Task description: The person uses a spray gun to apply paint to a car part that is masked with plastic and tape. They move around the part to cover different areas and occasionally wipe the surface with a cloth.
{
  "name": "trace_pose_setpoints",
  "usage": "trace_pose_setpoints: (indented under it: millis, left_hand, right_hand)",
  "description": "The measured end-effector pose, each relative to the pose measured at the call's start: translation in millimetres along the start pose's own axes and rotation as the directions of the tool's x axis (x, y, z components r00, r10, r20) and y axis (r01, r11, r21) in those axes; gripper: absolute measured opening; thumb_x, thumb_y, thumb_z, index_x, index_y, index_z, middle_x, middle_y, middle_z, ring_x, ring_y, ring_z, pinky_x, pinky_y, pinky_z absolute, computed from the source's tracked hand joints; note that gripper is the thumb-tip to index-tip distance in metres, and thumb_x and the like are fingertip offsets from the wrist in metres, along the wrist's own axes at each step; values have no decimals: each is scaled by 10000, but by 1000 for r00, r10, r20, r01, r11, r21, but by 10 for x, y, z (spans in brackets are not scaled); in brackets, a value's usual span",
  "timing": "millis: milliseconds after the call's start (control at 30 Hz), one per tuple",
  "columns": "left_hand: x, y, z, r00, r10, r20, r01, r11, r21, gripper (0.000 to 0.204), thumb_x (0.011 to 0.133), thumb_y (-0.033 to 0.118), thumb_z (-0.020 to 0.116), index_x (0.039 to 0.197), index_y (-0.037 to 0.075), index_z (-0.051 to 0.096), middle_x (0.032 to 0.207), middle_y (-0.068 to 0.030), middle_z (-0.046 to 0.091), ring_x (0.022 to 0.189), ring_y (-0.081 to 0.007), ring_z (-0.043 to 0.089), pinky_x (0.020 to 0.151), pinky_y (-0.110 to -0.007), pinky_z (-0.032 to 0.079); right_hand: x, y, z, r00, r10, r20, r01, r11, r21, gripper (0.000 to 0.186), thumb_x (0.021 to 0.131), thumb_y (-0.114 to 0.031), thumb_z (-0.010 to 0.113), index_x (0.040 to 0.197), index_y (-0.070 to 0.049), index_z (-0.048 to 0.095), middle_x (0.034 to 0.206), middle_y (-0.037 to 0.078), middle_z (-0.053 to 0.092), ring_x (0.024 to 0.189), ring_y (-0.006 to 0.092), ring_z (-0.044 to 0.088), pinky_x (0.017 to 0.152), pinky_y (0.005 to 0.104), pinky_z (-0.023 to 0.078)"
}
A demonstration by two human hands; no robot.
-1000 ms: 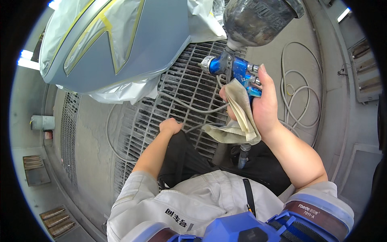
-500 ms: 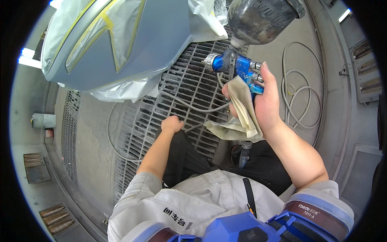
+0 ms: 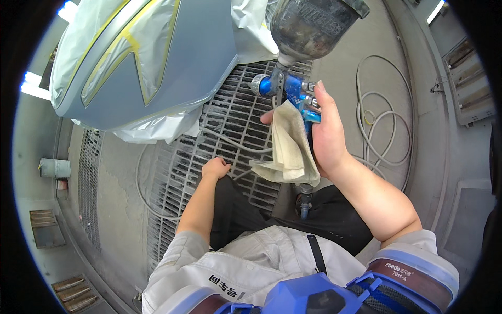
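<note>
My right hand [image 3: 331, 133] grips a blue spray gun [image 3: 294, 91] with a large, stained metal cup [image 3: 311, 29] on top and its silver nozzle facing left. A folded beige cloth [image 3: 287, 141] hangs from the same hand, over the gun's handle, hiding most of my fingers. My left hand [image 3: 214, 168] is closed and rests at my dark-trousered left knee; whether it holds anything is hidden. Just left of the gun stands a grey curved body panel [image 3: 198, 47], partly masked with translucent film [image 3: 251, 26] and yellow tape.
A metal floor grate [image 3: 209, 201] lies below, crossed by a hose. More grey hose [image 3: 388, 157] is coiled on the right. A pale bucket [image 3: 55, 167] is by the left wall. My blue respirator [image 3: 298, 295] and its cartridges fill the lower edge.
My right hand has moved a little leftward with the spray gun and cloth, bringing the gun closer to the panel. The whole view has shifted slightly. My left hand stays at my knee.
</note>
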State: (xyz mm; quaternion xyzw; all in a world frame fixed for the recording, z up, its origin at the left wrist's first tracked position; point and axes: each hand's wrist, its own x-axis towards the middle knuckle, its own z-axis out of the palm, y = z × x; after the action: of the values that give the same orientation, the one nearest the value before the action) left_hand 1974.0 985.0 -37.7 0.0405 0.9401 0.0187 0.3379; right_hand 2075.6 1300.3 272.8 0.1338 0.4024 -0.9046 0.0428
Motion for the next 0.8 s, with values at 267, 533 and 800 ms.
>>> trace_pose_setpoints:
  millis: [267, 533, 800]
  left_hand:
    - [-34, 11, -54, 998, -55, 27, 54, 998, 29, 350, 918, 335, 706, 1240, 213, 769, 1264, -72, 758, 1169, -296, 714, 992, -453, 570]
    - [59, -34, 77, 1000, 19, -9, -18, 998, 66, 394, 905, 507, 711, 1143, 208, 809, 1212, -91, 779, 1142, -303, 727, 984, -447, 569]
    - [66, 6, 61, 1000, 5, -12, -4, 999, 51, 376, 891, 487, 713, 1128, 211, 809, 1205, -85, 781, 1138, -298, 730, 977, -445, 574]
  right_hand:
    - [146, 28, -74, 992, -124, -39, 127, 989, 81, 731, 1093, -615, 314, 1141, 10, 690, 941, 157, 742, 878, 231, 706, 825, 349, 565]
    - [100, 37, -83, 997, -55, -61, 60, 994, 92, 735, 1079, -643, 335, 1159, -2, 685, 960, 150, 743, 891, 230, 710, 843, 354, 568]
    - [145, 43, -71, 997, -1, -75, 9, 995, 103, 744, 1075, -660, 335, 1124, -11, 695, 962, 141, 742, 882, 226, 706, 845, 354, 565]
